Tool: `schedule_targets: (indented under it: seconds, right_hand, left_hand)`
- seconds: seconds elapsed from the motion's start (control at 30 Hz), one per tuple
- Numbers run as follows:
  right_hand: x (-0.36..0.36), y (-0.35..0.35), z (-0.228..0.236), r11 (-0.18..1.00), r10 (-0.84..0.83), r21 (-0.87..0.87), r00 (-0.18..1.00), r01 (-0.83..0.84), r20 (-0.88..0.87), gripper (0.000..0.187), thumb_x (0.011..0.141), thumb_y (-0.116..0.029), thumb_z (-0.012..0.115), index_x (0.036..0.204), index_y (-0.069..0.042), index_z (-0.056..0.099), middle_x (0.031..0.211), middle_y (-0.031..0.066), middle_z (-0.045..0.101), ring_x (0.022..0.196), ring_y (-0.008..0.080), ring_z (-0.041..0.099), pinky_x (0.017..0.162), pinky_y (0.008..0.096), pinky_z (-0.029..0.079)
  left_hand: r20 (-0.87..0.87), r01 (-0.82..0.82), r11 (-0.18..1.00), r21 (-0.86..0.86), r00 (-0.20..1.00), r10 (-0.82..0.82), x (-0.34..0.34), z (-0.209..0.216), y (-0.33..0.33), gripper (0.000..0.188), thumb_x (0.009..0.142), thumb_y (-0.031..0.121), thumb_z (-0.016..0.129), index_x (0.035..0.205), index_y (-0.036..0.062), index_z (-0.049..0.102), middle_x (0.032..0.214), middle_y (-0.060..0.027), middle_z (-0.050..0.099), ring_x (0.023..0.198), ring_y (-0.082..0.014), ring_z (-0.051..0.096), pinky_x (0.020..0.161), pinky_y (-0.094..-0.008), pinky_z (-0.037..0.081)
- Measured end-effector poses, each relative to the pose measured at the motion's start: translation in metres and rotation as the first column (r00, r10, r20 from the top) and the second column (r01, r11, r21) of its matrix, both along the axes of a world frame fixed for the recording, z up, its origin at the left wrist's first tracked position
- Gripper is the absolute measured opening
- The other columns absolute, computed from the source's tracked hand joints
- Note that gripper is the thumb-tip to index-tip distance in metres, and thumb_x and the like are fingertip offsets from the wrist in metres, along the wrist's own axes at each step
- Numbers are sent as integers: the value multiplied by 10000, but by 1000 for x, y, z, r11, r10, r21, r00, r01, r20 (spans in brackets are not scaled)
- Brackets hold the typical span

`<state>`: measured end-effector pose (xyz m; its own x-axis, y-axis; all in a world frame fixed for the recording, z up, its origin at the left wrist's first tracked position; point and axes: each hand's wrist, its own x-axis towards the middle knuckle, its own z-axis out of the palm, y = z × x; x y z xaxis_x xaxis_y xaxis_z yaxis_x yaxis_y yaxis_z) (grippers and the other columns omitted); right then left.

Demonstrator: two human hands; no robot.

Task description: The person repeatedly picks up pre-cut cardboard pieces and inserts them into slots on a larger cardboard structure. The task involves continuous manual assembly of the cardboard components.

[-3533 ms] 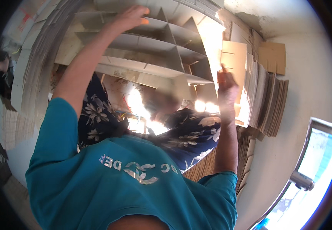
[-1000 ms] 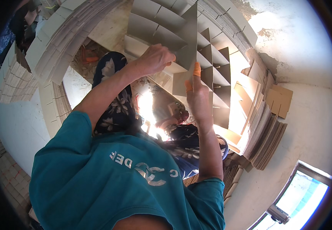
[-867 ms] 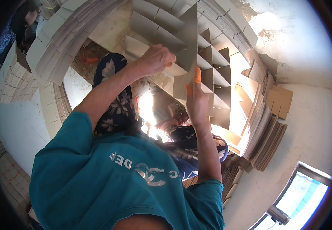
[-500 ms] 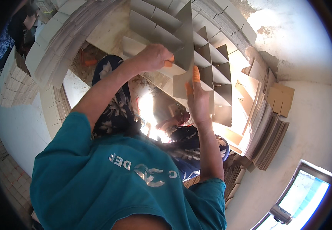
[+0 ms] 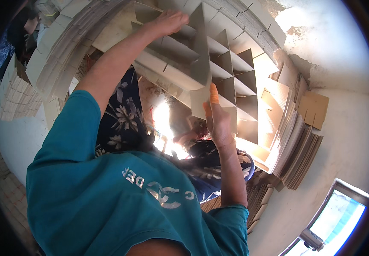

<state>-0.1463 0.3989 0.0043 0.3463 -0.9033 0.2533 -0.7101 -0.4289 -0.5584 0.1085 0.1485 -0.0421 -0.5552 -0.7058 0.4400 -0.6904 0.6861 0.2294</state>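
A cardboard divider grid of interlocking grey-white strips stands in front of me, a long strip running through its middle. My right hand grips the near end of that long strip. Orange covers sit on its thumb and a finger, pressed against the cardboard. Over the grid's far left part, my left hand is closed, its fingertips hidden by the back of the hand. Whether it pinches a cross strip there cannot be made out. Open square cells show to the right of the long strip.
Stacked slotted cardboard strips lie at the left, with another stack at the far right. Brown cardboard sheets lean by the right wall. At the far left edge sits another person. A window is at the lower right.
My left hand has moved away from me, from the near cross strips to the far ones. The grid's left strips now sit lower and nearer. My right hand keeps its grip, slightly lower.
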Motion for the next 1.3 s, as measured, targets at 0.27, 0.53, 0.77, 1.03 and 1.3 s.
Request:
schedule_targets:
  seconds: [0.27,0.53,0.77,1.03,1.3]
  right_hand:
    - [4,-11,-1,998,-55,-31,991,52,-125,555,867,-65,653,1384,-113,456,646,111,565,533,205,537,515,329,449]
    - [-139,9,5,713,-536,-503,842,488,58,207,895,-25,585,1088,-68,645,973,112,675,852,227,659,709,329,542]
    - [-305,60,-45,368,-829,-454,64,811,-556,742,760,-543,702,1307,-77,514,1240,193,556,1118,349,532,891,463,472]
    - [-361,62,-121,429,-886,-297,335,853,-320,744,770,-375,731,1353,-28,426,1195,178,567,1093,345,512,960,445,402]
    - [-321,48,-60,287,-958,-320,276,903,-82,316,895,-197,608,1150,-56,486,966,100,630,791,192,606,658,308,495]
  left_hand:
    - [263,-110,976,186,963,58,-15,22,2,424,766,-4,615,1179,80,571,1126,-139,592,1044,-340,548,834,-409,460]
    - [133,111,993,44,984,-116,-18,22,22,630,776,-148,558,1344,112,475,1360,-46,498,1269,-278,442,1034,-364,391]
    - [-81,97,993,-74,991,-103,-27,38,35,580,782,-81,609,1325,88,495,1339,-78,516,1225,-291,478,988,-390,428]
    - [-205,-21,997,79,978,37,3,56,98,529,810,-88,601,1301,100,541,1308,-100,552,1214,-272,503,1000,-361,427]
    - [-344,-127,981,145,923,171,51,44,138,430,790,-12,673,1208,68,613,1175,-106,638,1076,-283,594,908,-360,483]
